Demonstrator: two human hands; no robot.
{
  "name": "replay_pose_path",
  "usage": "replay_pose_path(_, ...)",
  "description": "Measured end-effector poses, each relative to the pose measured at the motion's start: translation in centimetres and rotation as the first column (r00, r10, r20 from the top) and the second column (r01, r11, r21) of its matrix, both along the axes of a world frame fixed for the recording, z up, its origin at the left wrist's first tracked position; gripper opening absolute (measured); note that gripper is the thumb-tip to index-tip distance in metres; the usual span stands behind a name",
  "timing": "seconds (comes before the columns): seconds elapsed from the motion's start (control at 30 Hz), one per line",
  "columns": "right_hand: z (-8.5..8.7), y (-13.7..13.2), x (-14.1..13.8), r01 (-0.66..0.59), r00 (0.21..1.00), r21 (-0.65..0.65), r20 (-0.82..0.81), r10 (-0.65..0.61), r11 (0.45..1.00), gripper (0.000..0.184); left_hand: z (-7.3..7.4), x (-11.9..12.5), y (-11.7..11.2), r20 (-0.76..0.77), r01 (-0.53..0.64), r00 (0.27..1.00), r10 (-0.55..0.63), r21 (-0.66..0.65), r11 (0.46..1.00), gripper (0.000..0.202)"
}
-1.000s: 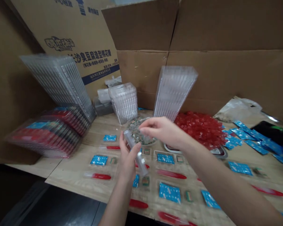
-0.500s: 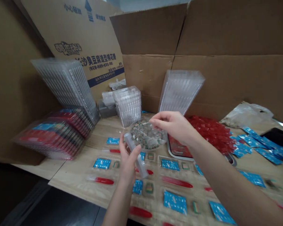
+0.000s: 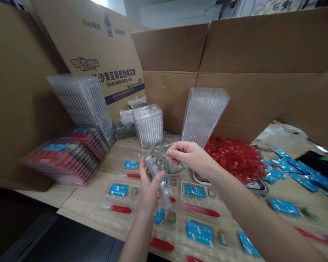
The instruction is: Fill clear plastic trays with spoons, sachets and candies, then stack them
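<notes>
My left hand (image 3: pixel 148 189) is closed round a small stack of clear plastic trays (image 3: pixel 159 182), held edge-up above the table. My right hand (image 3: pixel 190 157) hovers just to its right with fingertips pinched together, over a clear bowl of small grey-green pieces (image 3: pixel 166 162); whether anything is in the pinch I cannot make out. Below both hands, clear blister trays (image 3: pixel 199 213) lie flat on the wooden table (image 3: pixel 79 205), each with a blue packet, a red stick and a small square piece.
A metal tray heaped with red candies (image 3: pixel 236 158) sits right of the bowl. Tall stacks of clear trays (image 3: pixel 203 112) (image 3: pixel 82 102) stand behind. Filled packs (image 3: pixel 62 156) are piled left. Loose blue packets (image 3: pixel 297 169) lie right. Cardboard walls (image 3: pixel 262 72) surround the table.
My right hand has drawn back slightly from over the bowl toward the left hand. The view has tilted upward a little. My left hand keeps hold of the tray stack.
</notes>
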State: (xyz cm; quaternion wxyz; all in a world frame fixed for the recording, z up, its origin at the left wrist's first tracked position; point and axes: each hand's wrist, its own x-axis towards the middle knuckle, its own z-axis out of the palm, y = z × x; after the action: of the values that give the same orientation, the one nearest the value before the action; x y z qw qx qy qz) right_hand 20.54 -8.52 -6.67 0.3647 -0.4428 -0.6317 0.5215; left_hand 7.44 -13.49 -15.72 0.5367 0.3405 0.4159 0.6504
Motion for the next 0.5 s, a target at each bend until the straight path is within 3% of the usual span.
replay_pose_path(0.1, 0.0, -0.3, -0.5, -0.085, 0.992, 0.011, 0.096, 0.083, 0.996, 0.012, 0.3, 0.3, -0.1, -0.011, -0.018, 1.000, 0.019, 0.021, 1.000, 0.086)
replay_pose_path(0.23, -1.3, -1.0, -1.6, -0.118, 0.993, -0.067, -0.015, 0.118, 0.991, 0.012, 0.6, 0.9, -0.4, -0.002, 0.024, 1.000, -0.024, 0.008, 1.000, 0.089)
replay_pose_path(0.4, -1.8, -1.0, -1.8, 0.016, 0.999, -0.053, -0.034, -0.018, 0.998, 0.011, 0.5, 0.2, -0.3, -0.023, 0.003, 1.000, -0.003, 0.029, 1.000, 0.087)
replay_pose_path(0.5, -0.5, -0.1, -0.8, 0.250, 0.968, 0.094, -0.030, -0.248, 0.964, 0.010, 0.1, -0.9, 0.1, -0.020, -0.052, 0.998, 0.052, 0.036, 0.998, 0.076)
